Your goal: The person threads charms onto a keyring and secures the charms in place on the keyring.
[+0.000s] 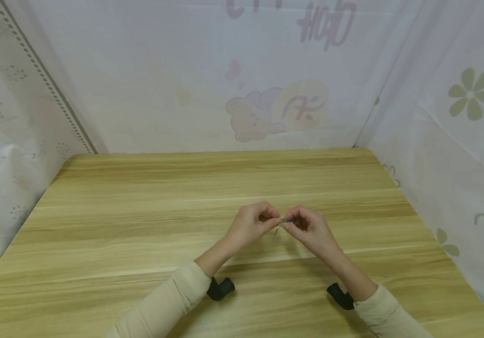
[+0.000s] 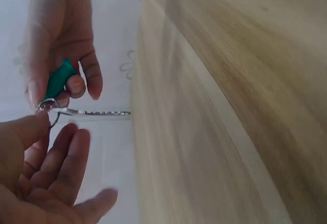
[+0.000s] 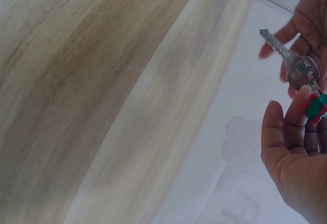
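Both hands meet above the table, working on a metal key (image 3: 300, 70) on a small split ring (image 2: 49, 103). My left hand (image 1: 248, 224) pinches the ring between thumb and forefinger, its other fingers loosely spread. From the ring the key sticks out sideways in the left wrist view, its toothed blade free of the fingers. My right hand (image 1: 314, 234) holds a small green and red charm (image 2: 60, 80) between thumb and fingers, beside the ring. In the right wrist view the charm lies against the fingers and is partly cut off by the frame edge.
A wood-grain table (image 1: 119, 211) lies beneath the hands. Black curved pieces (image 1: 221, 288) show at both forearms, near the sleeve cuffs. Printed white cloth (image 1: 161, 70) hangs behind the table and along both sides.
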Motion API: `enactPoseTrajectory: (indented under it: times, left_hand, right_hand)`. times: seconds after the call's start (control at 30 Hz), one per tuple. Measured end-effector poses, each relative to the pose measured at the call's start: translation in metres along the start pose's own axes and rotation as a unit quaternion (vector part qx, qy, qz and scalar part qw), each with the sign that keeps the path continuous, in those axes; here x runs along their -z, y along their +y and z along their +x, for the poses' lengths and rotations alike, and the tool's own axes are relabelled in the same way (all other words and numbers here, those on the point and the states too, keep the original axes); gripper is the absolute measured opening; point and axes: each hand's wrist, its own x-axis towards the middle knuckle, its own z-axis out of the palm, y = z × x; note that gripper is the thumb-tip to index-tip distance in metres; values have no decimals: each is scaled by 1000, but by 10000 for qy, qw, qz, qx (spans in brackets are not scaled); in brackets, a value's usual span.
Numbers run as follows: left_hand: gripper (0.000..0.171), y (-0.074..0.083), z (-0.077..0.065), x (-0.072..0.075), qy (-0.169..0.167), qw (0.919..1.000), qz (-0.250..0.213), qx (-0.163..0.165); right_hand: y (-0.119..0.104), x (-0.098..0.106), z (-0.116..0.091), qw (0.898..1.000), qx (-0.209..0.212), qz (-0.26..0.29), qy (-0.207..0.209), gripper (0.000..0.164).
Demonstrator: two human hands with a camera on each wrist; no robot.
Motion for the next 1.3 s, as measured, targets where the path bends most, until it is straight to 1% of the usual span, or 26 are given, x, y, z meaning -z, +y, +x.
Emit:
enactPoseTrajectory:
  times: [0.1, 0.17, 0.27, 0.37, 0.5, 0.57, 0.63, 0.67, 0.73, 0.9, 1.0, 1.07, 1.2, 1.3]
  left_hand:
    - [8, -3, 1, 1, -381, 9962, -654, 421]
    - [11, -4, 1, 3, -596, 9905, -1068, 633]
    - [13, -6, 1, 4, -875, 9799, -1578, 848]
    - [15, -8, 2, 4, -1172, 9705, -1867, 973]
    - [18, -9, 2, 5, -1566, 9559, -2180, 1191]
    - [19, -10, 2, 4, -1687, 9497, -2294, 1302]
    - [19, -11, 2, 4, -1711, 9461, -2387, 1366]
    - [19, -12, 3, 4, -1695, 9458, -2407, 1373]
    - [17, -13, 3, 4, -1620, 9478, -2391, 1353]
    - [16, -17, 4, 3, -1435, 9581, -2206, 1134]
    - [15, -19, 3, 3, -1375, 9631, -2038, 1095]
    - [14, -20, 3, 2, -1312, 9674, -1833, 1158]
    - [11, -24, 3, 1, -1180, 9777, -1191, 1265]
    - [9, -27, 3, 0, -1107, 9843, -729, 1166]
  right_hand:
    - [1, 1, -1, 10000, -3, -75, -56, 10]
    - [1, 2, -1, 9999, 8, -119, -83, 12]
    - [3, 3, -2, 9998, 34, -150, -123, 14]
    - [4, 4, -2, 9997, 86, -148, -159, 15]
    - [5, 5, -3, 9996, 140, -161, -207, 16]
    - [5, 5, -3, 9995, 137, -190, -222, 17]
    - [5, 5, -3, 9994, 136, -230, -231, 18]
    - [5, 6, -3, 9993, 135, -247, -237, 18]
    - [5, 6, -3, 9992, 148, -292, -243, 18]
    - [8, 5, -3, 9986, 172, -429, -244, 17]
    - [13, 4, -2, 9974, 171, -642, -283, 15]
    - [16, 3, -2, 9959, 209, -825, -321, 14]
    - [23, 1, -1, 9910, 426, -1212, -387, 15]
    - [26, 1, -2, 9876, 542, -1406, -437, 16]
